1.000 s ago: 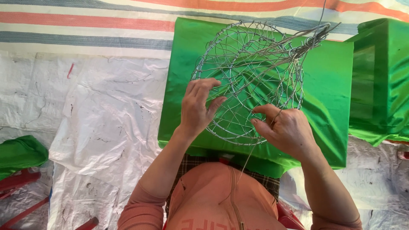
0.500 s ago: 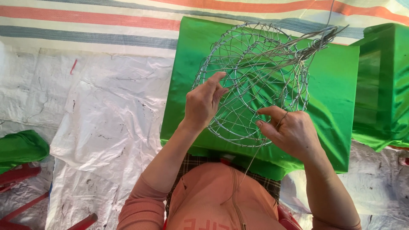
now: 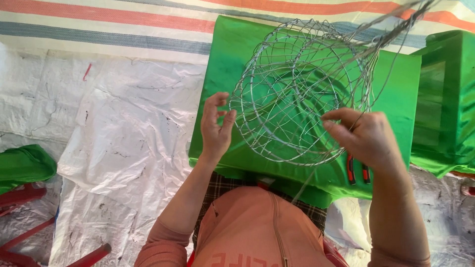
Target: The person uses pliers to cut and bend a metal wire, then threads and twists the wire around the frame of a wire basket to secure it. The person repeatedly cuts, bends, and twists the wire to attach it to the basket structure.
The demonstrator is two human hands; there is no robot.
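A round wire frame, shaped like a cage of bent silver wires, is held up in front of me over a green cloth-covered block. My left hand grips the frame's left rim with thumb and fingers. My right hand pinches wires at the frame's lower right side. Long loose wire ends stick out from the frame toward the upper right. A thin wire hangs down from the frame toward my lap.
Pliers with red and black handles lie on the green block under my right hand. A second green-covered block stands at the right. White plastic sheeting and a striped tarp cover the ground. Green cloth lies at far left.
My left hand slid from the frame's middle out to its left rim. My right hand rose to the frame's right side. The frame turned slightly.
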